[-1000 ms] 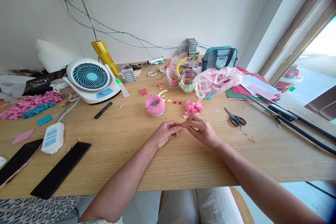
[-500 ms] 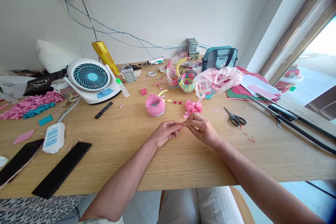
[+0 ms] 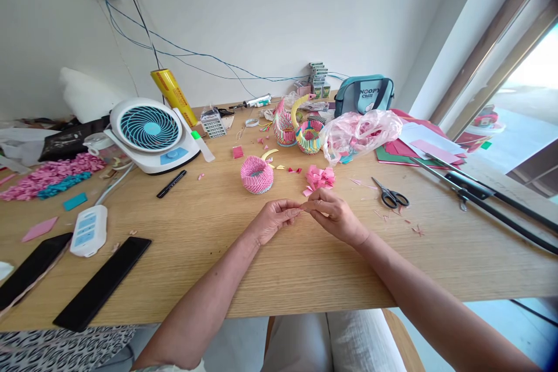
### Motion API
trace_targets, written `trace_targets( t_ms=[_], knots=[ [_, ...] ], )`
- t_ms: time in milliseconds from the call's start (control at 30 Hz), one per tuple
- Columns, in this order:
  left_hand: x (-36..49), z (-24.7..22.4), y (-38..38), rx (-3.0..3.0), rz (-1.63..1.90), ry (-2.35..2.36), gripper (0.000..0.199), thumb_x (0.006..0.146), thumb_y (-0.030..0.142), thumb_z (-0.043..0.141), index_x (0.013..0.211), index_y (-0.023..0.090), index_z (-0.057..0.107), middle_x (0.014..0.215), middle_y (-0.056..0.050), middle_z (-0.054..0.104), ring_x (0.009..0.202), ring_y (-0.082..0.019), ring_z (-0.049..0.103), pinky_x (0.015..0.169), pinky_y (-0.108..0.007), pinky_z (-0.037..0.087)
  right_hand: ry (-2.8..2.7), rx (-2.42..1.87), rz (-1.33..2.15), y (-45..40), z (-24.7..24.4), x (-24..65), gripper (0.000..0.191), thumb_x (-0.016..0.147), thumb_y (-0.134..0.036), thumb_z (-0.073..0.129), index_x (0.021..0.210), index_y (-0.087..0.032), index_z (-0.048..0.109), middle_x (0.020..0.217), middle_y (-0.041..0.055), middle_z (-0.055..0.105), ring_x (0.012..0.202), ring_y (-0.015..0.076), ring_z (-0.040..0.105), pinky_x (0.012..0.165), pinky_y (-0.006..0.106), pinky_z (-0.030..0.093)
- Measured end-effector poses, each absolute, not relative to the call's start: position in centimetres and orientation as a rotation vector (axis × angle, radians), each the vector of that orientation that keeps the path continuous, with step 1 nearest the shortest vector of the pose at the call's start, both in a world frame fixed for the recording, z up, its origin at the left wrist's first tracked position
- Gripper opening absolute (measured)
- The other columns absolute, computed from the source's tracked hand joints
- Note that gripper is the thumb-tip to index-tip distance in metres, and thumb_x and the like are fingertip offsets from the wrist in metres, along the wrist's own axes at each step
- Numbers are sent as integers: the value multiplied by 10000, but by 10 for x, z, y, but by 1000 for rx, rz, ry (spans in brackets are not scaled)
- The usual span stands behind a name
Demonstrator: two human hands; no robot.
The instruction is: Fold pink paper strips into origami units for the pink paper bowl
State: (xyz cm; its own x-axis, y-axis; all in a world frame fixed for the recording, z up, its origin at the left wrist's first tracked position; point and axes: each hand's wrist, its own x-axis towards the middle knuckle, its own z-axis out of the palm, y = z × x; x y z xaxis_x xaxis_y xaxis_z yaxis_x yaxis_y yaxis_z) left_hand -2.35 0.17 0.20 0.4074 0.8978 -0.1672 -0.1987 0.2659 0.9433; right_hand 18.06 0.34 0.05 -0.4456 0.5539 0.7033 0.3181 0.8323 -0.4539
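Observation:
My left hand (image 3: 276, 221) and my right hand (image 3: 332, 215) meet above the wooden table, fingertips pinched together. Between them is a tiny piece of pink paper, mostly hidden by the fingers. Just beyond my right hand lies a heap of pink paper pieces (image 3: 319, 178). A round pink basket of folded paper (image 3: 256, 175) stands beyond my left hand, with a curved yellow paper strip (image 3: 269, 154) behind it. Farther back are a multicoloured folded-paper swan (image 3: 308, 136) with a yellow neck and a pink folded-paper piece (image 3: 284, 129).
Black-handled scissors (image 3: 391, 193) lie to the right, near paper scraps and a paper trimmer arm (image 3: 471, 183). A pink plastic bag (image 3: 361, 132) sits behind. Leftward are a white fan (image 3: 152, 133), a black pen (image 3: 171, 183), a power strip (image 3: 89, 231) and a black flat object (image 3: 103, 283).
Both hands stay pinched together in nearly the same place, with only slight finger movement. The objects on the table have not moved; the view has shifted very slightly.

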Motion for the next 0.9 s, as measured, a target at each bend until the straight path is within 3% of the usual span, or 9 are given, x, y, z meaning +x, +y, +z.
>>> trace_targets(
  t_ms=[900],
  knots=[
    [-22,5,1,1115,879,867,308,641,340,826,852,133,737,743,-14,627,626,-79,464,620,-242,327,-2104,-658,207,3,5,181,211,947,-161,475,994,-217,672,867,78,595,843,185,582,739,320,492]
  ],
)
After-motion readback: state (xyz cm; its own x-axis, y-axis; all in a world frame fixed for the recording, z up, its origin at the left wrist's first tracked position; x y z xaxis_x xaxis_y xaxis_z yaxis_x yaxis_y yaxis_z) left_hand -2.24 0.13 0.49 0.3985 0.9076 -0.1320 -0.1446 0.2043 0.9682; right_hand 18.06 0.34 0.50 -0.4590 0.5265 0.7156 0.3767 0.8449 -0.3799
